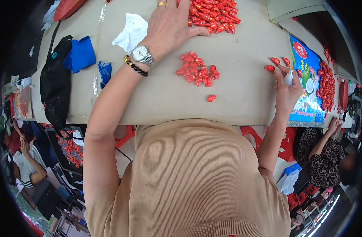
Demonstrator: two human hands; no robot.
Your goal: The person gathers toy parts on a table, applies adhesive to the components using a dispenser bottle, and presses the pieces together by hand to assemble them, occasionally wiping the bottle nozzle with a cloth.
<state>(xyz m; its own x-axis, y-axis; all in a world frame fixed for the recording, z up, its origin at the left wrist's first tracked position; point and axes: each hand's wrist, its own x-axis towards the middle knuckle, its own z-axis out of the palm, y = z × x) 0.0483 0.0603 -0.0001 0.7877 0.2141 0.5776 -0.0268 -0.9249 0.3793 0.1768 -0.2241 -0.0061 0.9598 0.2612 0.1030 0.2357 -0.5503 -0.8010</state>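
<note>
My left hand [171, 25] lies at the edge of a large pile of small red pieces [218, 15] at the top of the table, its thumb stretched towards them. A smaller group of red pieces [197, 70] lies below it, with a single red piece [211, 98] nearer my body. On the right, my right hand [287, 89] is closed round a small white bottle [288, 78]. Close to its fingertips are a few red pieces [275, 61]. Whether those fingers also pinch a piece is too small to tell.
A blue printed sheet [307, 85] lies right of my right hand, with another red heap [326, 87] beyond. White cloth [132, 31], blue packets [83, 54] and a black bag [56, 83] lie on the left. A co-worker in spotted clothing [321, 158] sits at the right.
</note>
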